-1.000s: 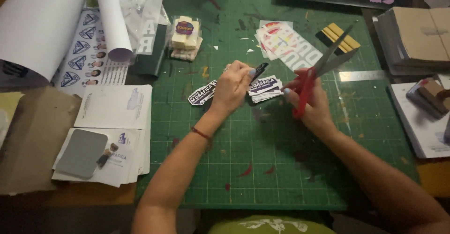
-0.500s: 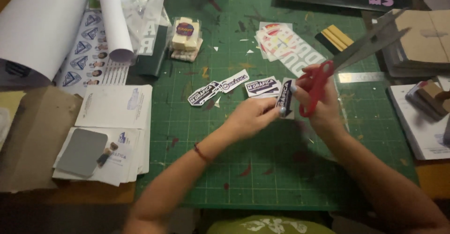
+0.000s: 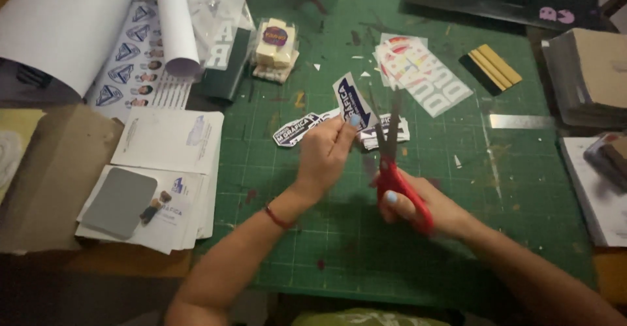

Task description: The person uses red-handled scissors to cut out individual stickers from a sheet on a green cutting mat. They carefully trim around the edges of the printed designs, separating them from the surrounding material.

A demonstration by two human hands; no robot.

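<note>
Red-handled scissors (image 3: pixel 398 169) sit gripped in my right hand (image 3: pixel 428 208), blades pointing up — just right of the sticker (image 3: pixel 353 101), which my left hand (image 3: pixel 326 156) pinches upright above the mat (image 3: pixel 457 248).

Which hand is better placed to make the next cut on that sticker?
Right. The right hand already grips the red scissors, blades pointing up beside the sticker. The left hand is busy pinching that sticker above the green mat.

1. My right hand (image 3: pixel 424 205) covers most of the red scissors' handles (image 3: pixel 406 195).
2. The scissors' blades (image 3: pixel 390 130) are blurred.
3. At the counter's far-left corner, the picture's edge cuts off the big paper roll (image 3: pixel 59 26).
</note>
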